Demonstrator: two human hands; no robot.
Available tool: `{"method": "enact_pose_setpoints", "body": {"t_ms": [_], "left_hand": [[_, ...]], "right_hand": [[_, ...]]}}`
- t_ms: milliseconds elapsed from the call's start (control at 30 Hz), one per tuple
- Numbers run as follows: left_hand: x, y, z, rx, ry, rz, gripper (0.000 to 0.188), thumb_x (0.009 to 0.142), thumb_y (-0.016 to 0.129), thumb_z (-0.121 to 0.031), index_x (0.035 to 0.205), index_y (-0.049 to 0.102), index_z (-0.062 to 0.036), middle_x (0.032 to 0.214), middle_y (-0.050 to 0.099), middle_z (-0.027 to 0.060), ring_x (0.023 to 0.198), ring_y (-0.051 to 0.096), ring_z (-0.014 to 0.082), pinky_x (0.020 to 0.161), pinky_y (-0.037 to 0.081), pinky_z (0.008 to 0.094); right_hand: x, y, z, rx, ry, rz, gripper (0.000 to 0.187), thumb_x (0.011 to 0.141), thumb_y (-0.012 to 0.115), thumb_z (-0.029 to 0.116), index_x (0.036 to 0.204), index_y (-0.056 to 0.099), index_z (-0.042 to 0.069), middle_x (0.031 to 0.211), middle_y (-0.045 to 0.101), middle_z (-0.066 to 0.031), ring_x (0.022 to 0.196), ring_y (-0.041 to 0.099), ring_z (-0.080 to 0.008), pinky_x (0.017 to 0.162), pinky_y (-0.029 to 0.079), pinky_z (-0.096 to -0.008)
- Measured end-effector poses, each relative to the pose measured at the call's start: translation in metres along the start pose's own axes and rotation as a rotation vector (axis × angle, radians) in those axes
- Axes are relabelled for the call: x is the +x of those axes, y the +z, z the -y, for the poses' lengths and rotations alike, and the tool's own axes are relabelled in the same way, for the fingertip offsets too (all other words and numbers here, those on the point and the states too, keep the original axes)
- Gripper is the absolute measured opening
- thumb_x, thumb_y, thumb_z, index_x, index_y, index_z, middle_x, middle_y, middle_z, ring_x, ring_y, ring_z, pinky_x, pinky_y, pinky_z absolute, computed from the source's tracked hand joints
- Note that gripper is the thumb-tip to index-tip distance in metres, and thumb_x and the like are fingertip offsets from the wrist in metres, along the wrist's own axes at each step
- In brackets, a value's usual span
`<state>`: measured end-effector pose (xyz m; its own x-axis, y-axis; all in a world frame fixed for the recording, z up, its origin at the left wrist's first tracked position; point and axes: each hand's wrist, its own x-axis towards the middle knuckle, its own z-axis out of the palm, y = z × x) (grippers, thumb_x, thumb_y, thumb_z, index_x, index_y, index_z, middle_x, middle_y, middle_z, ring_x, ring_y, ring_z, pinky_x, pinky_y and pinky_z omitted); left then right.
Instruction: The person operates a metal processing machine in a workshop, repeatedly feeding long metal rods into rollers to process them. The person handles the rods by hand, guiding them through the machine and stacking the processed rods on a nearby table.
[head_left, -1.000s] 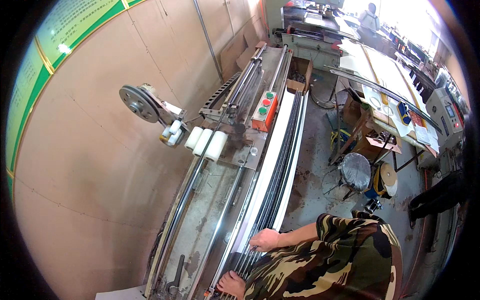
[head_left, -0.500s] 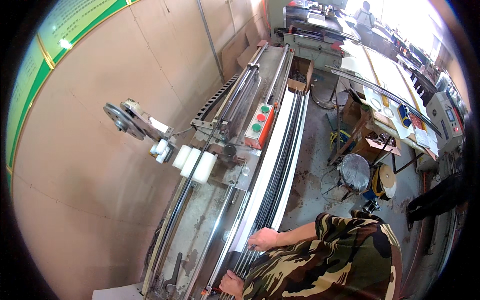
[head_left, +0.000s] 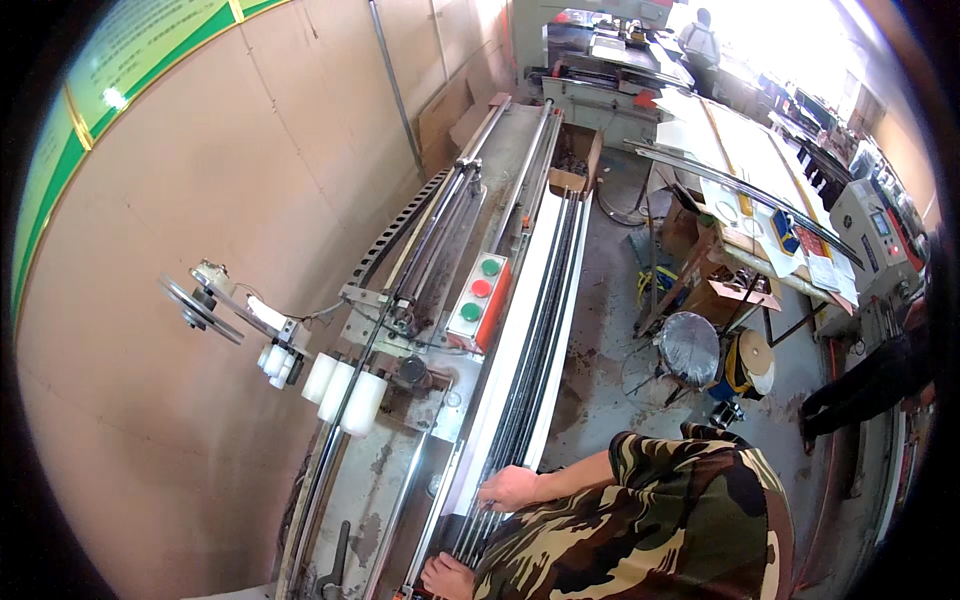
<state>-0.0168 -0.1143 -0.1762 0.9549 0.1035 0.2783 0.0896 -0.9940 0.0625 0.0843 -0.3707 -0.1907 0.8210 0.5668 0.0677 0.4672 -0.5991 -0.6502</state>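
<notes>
A bundle of long, thin dark rods lies lengthwise in a white trough along the machine's right side. My right hand reaches across from the right, fingers curled closed on the rods, which look paler and shinier close to me. Nearer and further left, my left hand is closed at the near part of the same rods. Its fingertips are partly hidden. Camouflage cloth covers both upper arms and hides part of the trough's near end.
Left of the trough runs a long machine bed with a control box, white rollers and a wrench. A cardboard box stands at its far end. Rightward are a covered stool, a cluttered table and another person's legs.
The view has shifted, so the machine and both hands sit a little further left. My hands stay on the rods. The person at the right shows more of the body.
</notes>
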Motion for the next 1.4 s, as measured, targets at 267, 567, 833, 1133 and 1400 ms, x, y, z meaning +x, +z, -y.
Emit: {"method": "enact_pose_setpoints", "body": {"t_ms": [267,567,833,1133,1400], "left_hand": [[0.017,0.040,-0.032,-0.098,-0.052,-0.058,0.030,0.095,0.059,-0.029,0.087,0.073,-0.0041,0.101,0.071,0.0124,0.101,0.061,0.0333,0.092,0.040,0.0519],[0.043,0.011,-0.096,-0.105,-0.137,0.043,0.036,0.098,0.056,-0.038,0.091,0.076,-0.0090,0.103,0.072,0.0078,0.102,0.060,0.0293,0.096,0.038,0.0499],[0.069,-0.004,-0.159,-0.048,-0.183,0.118,0.039,0.099,0.054,-0.039,0.094,0.077,-0.0086,0.104,0.071,0.0081,0.105,0.060,0.0288,0.099,0.036,0.0498],[0.096,0.003,-0.223,0.028,-0.201,0.115,0.038,0.099,0.054,-0.039,0.092,0.077,-0.0108,0.103,0.072,0.0060,0.105,0.060,0.0275,0.100,0.036,0.0493],[0.123,0.016,-0.279,0.007,-0.192,0.142,0.046,0.102,0.048,-0.043,0.089,0.076,-0.0091,0.092,0.072,0.0082,0.096,0.062,0.0282,0.092,0.039,0.0486]], "right_hand": [[-0.007,-0.037,-0.049,-0.038,-0.027,-0.057,0.016,0.083,0.069,0.029,0.096,0.069,0.019,0.090,0.071,-0.0037,0.080,0.071,-0.0267,0.066,0.058,-0.0393],[-0.013,-0.096,-0.079,-0.002,-0.139,-0.221,0.017,0.078,0.080,0.023,0.081,0.068,0.012,0.074,0.066,-0.0072,0.065,0.066,-0.0303,0.055,0.052,-0.0414],[-0.018,-0.139,-0.122,0.070,-0.152,-0.282,0.018,0.078,0.081,0.022,0.077,0.067,0.012,0.070,0.066,-0.0098,0.061,0.066,-0.0311,0.052,0.051,-0.0413],[-0.020,-0.179,-0.177,0.100,-0.157,-0.311,0.018,0.077,0.082,0.021,0.075,0.067,0.010,0.069,0.065,-0.0101,0.059,0.064,-0.0322,0.050,0.049,-0.0407],[-0.025,-0.224,-0.222,0.082,-0.100,-0.257,0.012,0.079,0.078,0.018,0.080,0.068,0.011,0.072,0.067,-0.0091,0.061,0.067,-0.0297,0.054,0.053,-0.0398]]}}
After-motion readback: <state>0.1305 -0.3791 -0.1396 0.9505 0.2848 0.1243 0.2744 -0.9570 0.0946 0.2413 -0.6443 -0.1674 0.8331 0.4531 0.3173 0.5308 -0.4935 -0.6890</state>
